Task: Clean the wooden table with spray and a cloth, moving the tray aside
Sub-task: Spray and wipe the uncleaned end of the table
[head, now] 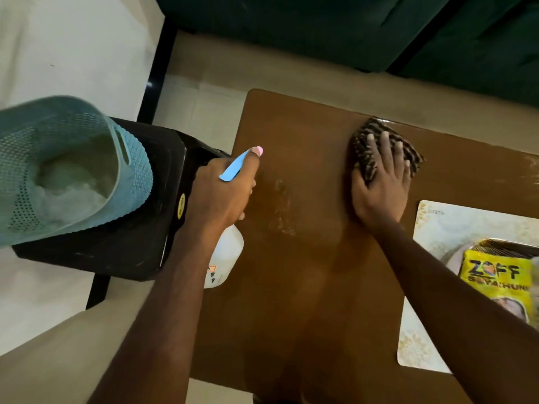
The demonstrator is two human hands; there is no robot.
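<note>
- Currently the right hand (382,182) lies flat, fingers spread, pressing the striped cloth (373,126) onto the wooden table (306,287), toward the far edge.
- The left hand (221,193) is curled round the neck of the spray bottle (227,252) at the table's left edge. The pink nozzle (258,150) points away from the person, and the blue trigger (233,169) shows above the knuckles. I can't tell whether a finger is squeezing it.
- Key relation: the wet patch (281,205) sits between the two hands, just right of the left hand and to the near-left of the cloth.
- The patch's long axis runs roughly near to far. My call is that a diagonal pull of the cloth back and to the left would cover it.
- The left hand is nearer the patch, but the right hand has the cloth, so the wipe falls to the right hand.
- The tray (431,225) is on the table's right side, near-right of the cloth hand, with its long side running near to far. The right forearm crosses over its near-left part.
- A yellow packet (495,275) lies on the tray, partly cut off by the frame edge.
- Judgement: the left and middle of the table are mid-clean, and the surface under the tray is not yet reachable. The right hand is closer for shifting the tray.
- Off the table to the left, a black stool (140,228) carries a teal basket (73,170), close to the bottle hand.
</note>
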